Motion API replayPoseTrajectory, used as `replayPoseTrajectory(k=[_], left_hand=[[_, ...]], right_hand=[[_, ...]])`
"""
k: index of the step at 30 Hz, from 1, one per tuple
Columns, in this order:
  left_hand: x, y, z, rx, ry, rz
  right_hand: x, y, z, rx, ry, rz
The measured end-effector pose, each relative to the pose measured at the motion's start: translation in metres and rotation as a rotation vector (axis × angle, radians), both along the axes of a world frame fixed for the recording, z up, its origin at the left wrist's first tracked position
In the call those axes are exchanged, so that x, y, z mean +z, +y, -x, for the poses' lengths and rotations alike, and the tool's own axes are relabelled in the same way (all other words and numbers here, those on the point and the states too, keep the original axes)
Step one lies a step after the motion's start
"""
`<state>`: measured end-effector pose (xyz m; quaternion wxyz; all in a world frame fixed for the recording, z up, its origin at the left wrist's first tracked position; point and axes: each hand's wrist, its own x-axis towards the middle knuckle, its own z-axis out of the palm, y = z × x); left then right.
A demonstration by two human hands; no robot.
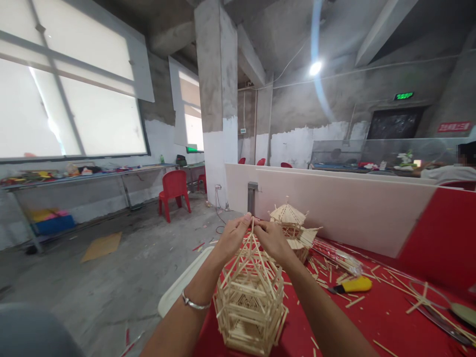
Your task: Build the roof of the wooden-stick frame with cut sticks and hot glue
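A many-sided tower model (247,302) built of thin wooden sticks stands on the red table in front of me, its open roof frame rising to a point. At that peak my left hand (235,233) is closed, thumb and fingertips pinching the sticks from the left. Opposite it, my right hand (273,240) has its fingers curled in and pressed to the same peak. The fingertips hide exactly which stick each one grips. Just behind my right hand is another stick model, a small pavilion (288,215) with a closed conical roof.
Loose sticks, a yellow-handled knife (353,285) and a clear plastic packet (342,260) lie on the red tabletop (308,312) at right. A white partition (334,208) runs behind. A pale tray (182,282) is at left. Further off are a red chair (174,191) and a seated person (451,173).
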<state>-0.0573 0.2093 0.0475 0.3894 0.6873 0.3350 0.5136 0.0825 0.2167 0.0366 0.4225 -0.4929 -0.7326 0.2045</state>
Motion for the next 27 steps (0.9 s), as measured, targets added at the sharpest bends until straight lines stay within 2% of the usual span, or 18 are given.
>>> replayPoseTrajectory(k=[27], left_hand=[[0.0029, -0.0047, -0.0008, 0.0, 0.013, -0.011]], right_hand=[[0.0007, 0.0004, 0.0007, -0.001, -0.002, -0.006]])
